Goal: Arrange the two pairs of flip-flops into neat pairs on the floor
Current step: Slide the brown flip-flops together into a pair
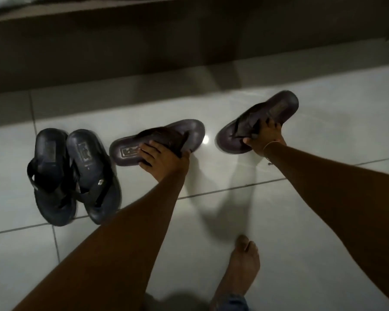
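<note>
Brown-purple flip-flops are in both your hands. Your left hand [164, 158], near the centre of the view, has its grip closed on one brown flip-flop [157, 141]: thumb over the near edge by the strap, fingers spread across the heel end, where a rectangular logo patch shows. That flip-flop lies crosswise, heel toward nine o'clock and toe toward three o'clock; you cannot tell whether its sole is fully on the floor [301, 221]. Your right hand [265, 138], at about two o'clock from the left one, has its grip closed on the strap of the other brown flip-flop [258, 120], which is tilted, its heel pointing toward one o'clock and its toe end toward seven o'clock. The two brown ones are apart, with a bright spot of reflected light on the tile between them.

At nine o'clock, just beside the heel in your left hand, the dark blue pair [73, 176] lies side by side on the floor, the two touching, heels toward twelve o'clock and toes toward you.

Your bare foot [240, 272] stands on the pale glossy tiles at six o'clock. A thin bracelet [270, 144] circles your right wrist. A dark ledge [144, 41] runs across the top at twelve o'clock.
</note>
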